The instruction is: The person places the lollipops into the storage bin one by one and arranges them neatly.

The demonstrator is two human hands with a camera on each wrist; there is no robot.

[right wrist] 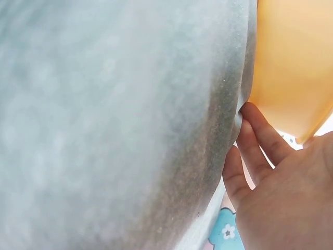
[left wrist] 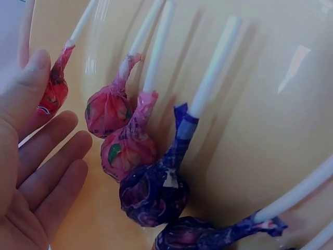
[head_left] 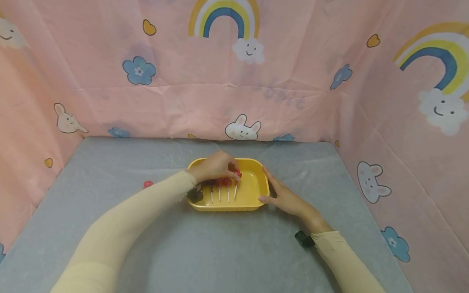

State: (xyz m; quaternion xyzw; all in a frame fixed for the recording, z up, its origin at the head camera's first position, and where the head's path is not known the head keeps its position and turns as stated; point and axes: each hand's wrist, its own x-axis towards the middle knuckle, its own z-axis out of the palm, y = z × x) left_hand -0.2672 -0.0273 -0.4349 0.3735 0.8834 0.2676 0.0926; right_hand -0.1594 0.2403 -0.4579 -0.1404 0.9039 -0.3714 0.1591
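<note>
From here I count two pink lollipops (left wrist: 110, 112), two purple lollipops (left wrist: 153, 197) and part of another stick (left wrist: 319, 239) in the yellow tub (head_left: 253, 188) on the table (head_left: 220, 252). Inside it, I have the left hand (head_left: 216, 166) pinching one red lollipop (head_left: 237, 174), back upward; the right hand (head_left: 283, 197), fingers spread, holds the tub's right end.

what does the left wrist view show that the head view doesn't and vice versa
Only the left wrist view: a green leaf print on a pink lollipop, and a second purple lollipop. Only the head view: a red object outside the yellow tray, and the patterned pink backdrop. Both: the left hand holding a red lollipop, pink lollipops and one purple lollipop in the tray.
</note>
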